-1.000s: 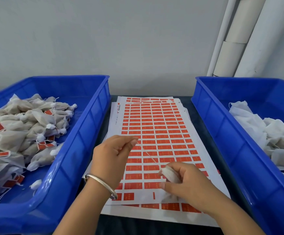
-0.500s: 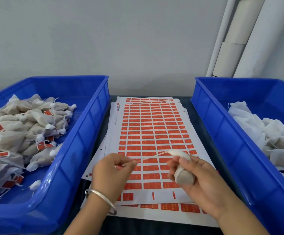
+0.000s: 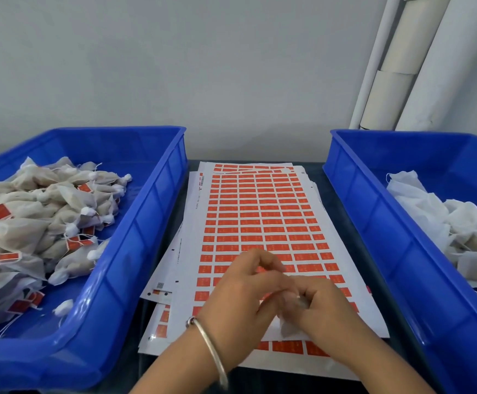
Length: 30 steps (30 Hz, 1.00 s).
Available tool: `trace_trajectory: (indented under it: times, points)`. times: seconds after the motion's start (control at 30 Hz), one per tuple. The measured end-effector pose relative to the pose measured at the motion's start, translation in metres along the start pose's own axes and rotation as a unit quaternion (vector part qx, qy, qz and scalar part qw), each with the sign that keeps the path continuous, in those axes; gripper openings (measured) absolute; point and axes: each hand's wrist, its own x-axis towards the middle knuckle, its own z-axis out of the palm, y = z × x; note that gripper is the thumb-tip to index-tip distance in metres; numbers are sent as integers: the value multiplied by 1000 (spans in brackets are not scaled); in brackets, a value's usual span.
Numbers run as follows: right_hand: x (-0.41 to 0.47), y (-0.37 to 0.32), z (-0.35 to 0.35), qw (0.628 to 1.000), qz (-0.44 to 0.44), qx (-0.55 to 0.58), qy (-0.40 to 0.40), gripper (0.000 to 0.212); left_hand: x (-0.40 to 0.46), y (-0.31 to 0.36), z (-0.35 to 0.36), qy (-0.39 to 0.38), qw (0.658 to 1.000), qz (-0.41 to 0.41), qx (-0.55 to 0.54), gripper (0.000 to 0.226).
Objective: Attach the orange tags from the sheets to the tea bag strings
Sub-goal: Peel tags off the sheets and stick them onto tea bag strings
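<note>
A person's left hand [image 3: 243,297] and right hand [image 3: 321,317] meet over the tag sheets [image 3: 260,217], fingers curled together around a tea bag [image 3: 287,327] at six o'clock; motion blur hides the exact pinch. At nine o'clock, a blue bin [image 3: 135,251] holds a heap of tagged bags [image 3: 32,234]; at three o'clock, another bin [image 3: 374,223] holds untagged bags [image 3: 442,223]. Most tags remain unpeeled, so much work appears left.

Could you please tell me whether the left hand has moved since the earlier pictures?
Yes. The left hand has moved toward the near end of the tag sheet and rightward, away from the left blue bin, meeting the right hand.
</note>
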Motion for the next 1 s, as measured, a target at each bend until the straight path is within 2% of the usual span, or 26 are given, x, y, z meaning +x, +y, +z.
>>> trace_trajectory:
  times: [0.1, 0.23, 0.33, 0.4, 0.5, 0.6, 0.73, 0.9, 1.0]
  points:
    - [-2, -4, 1, 999, -26, 8, -32, 35, 12, 3, 5, 24, 997, -53, -58, 24]
    - [-3, -4, 0, 997, -49, 26, -51, 14, 14, 0, 9, 17, 982, -132, -134, 24]
    - [-4, -1, 4, 998, -54, 14, -37, 9, 11, 0, 11, 21, 976, -162, -142, 20]
    - [-4, 0, 8, 998, -55, 8, -19, 15, 10, -1, 13, 35, 970, -181, -158, 19]
    - [-2, 2, 13, 997, -58, 3, 51, 25, 9, 0, 18, 52, 952, -225, -202, 16]
    - [-2, 2, 18, 986, -82, -47, 136, 31, 7, 3, 24, 78, 915, -284, -275, 17]
    - [-3, 3, 20, 969, -110, -95, 200, 31, 8, 4, 27, 102, 829, -378, -399, 20]
    - [-1, 2, 21, 930, -189, -176, 262, 26, 6, 5, 24, 87, 772, -387, -497, 18]
    - [-2, 0, 18, 926, -207, -187, 256, 25, 7, 3, 24, 88, 749, -390, -528, 16]
